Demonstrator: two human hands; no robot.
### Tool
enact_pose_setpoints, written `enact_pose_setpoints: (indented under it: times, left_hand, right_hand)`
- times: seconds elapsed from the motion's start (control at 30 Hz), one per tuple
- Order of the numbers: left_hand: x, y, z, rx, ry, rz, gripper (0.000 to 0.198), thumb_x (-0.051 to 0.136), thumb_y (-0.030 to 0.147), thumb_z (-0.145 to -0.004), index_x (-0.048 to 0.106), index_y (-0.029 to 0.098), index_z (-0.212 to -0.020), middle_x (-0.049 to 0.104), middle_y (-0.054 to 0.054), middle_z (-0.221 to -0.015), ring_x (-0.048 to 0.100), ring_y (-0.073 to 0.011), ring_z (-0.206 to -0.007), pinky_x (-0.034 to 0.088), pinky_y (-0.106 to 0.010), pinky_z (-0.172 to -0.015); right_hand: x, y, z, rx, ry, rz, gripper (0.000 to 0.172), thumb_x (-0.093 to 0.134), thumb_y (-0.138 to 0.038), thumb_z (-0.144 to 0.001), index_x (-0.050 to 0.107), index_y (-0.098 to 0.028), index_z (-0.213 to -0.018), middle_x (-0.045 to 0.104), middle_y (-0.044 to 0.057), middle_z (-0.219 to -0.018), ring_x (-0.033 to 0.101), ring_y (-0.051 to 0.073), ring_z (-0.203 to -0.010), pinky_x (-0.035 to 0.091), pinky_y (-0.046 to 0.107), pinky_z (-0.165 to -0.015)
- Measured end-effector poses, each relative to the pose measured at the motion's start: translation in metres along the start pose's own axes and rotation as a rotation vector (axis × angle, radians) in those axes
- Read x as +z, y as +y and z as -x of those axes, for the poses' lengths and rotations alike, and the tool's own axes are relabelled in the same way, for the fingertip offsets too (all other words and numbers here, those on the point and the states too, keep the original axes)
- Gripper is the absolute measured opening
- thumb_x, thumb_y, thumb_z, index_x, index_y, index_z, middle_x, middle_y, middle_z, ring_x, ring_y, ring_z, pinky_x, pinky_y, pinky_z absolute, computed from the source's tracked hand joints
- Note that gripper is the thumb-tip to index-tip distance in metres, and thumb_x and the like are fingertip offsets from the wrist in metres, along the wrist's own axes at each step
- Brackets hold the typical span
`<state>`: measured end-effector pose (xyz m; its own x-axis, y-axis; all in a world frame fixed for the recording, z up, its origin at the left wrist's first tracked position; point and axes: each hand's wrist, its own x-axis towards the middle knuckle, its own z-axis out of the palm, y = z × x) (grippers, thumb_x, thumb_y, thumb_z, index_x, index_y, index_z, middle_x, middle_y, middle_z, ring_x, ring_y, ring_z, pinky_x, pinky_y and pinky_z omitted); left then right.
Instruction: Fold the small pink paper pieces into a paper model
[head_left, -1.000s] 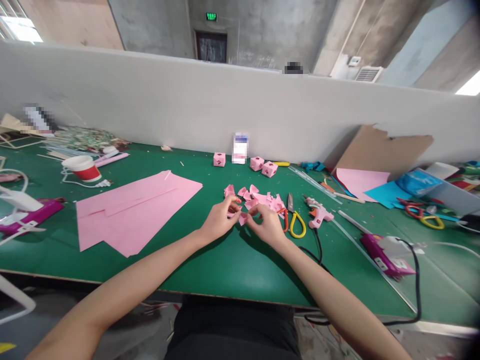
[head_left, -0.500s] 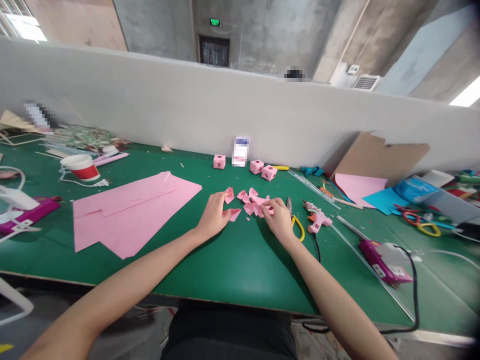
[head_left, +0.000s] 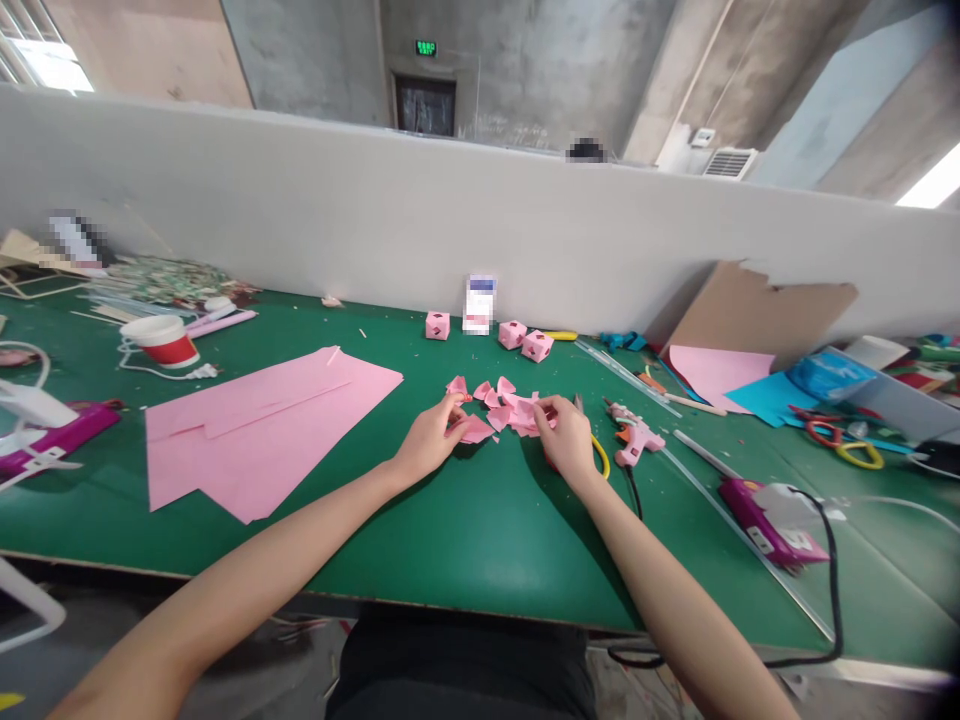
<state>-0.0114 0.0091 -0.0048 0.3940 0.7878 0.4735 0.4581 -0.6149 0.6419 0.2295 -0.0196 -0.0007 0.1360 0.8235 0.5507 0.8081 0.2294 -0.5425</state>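
Note:
My left hand (head_left: 429,440) pinches a small folded pink paper piece (head_left: 475,430) just above the green table (head_left: 465,520). My right hand (head_left: 568,436) is closed on another folded pink piece taken from the pile of folded pink pieces (head_left: 504,398) in front of both hands. Three finished pink paper cubes (head_left: 438,325) stand farther back near the grey partition. Yellow-handled scissors (head_left: 598,455) lie partly hidden behind my right hand.
Large pink paper sheets (head_left: 262,420) lie to the left. A pink glue gun (head_left: 634,432) and a purple glue gun (head_left: 772,508) with a black cord lie to the right. A red and white cup (head_left: 163,340) stands at the far left. Blue paper (head_left: 765,392) and cardboard lie at the far right.
My hands, first together on one small piece, parted; the right hand reached into the pile and closed on a piece there, while the left stayed on its own piece.

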Motion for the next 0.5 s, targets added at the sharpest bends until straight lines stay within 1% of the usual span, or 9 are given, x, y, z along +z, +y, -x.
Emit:
enact_pose_setpoints:
  times: [0.1,0.27,0.37,0.5]
  left_hand:
    - [-0.0014,0.0031,0.0002,-0.005,-0.001,0.015,0.028,0.057,0.025,-0.088,0.051,0.022,-0.115,0.068,-0.001,-0.088,0.067,-0.0168,-0.08,0.053,-0.031,-0.076]
    - [-0.0007,0.0016,0.0009,-0.002,-0.012,0.019,0.028,0.058,0.027,-0.089,0.051,0.023,-0.116,0.068,0.0,-0.084,0.068,-0.0173,-0.078,0.052,-0.03,-0.075]
    - [-0.0001,0.0007,0.0016,-0.008,-0.032,0.022,0.031,0.058,0.029,-0.089,0.05,0.023,-0.118,0.069,0.001,-0.081,0.068,-0.0176,-0.077,0.05,-0.029,-0.075]
    - [-0.0008,0.0014,0.0011,-0.021,-0.047,0.016,0.032,0.059,0.03,-0.089,0.05,0.023,-0.119,0.068,0.002,-0.077,0.067,-0.0174,-0.073,0.048,-0.028,-0.071]
  right_hand:
    - [-0.0004,0.0002,0.0001,0.028,-0.006,-0.011,0.018,0.049,-0.03,-0.089,0.063,-0.019,-0.087,0.07,0.006,-0.083,0.063,0.021,-0.072,0.046,0.032,-0.068]
    - [0.0035,-0.0004,0.0024,0.069,-0.052,0.001,0.018,0.05,-0.028,-0.088,0.063,-0.019,-0.095,0.071,0.006,-0.085,0.065,0.021,-0.073,0.047,0.031,-0.067]
    - [0.0047,-0.0009,0.0034,0.071,-0.092,0.055,0.018,0.05,-0.026,-0.087,0.064,-0.019,-0.096,0.071,0.006,-0.083,0.066,0.022,-0.074,0.046,0.031,-0.067]
    - [0.0048,-0.0024,0.004,0.076,-0.111,0.098,0.018,0.051,-0.024,-0.086,0.064,-0.019,-0.097,0.071,0.005,-0.082,0.066,0.021,-0.074,0.046,0.03,-0.068]
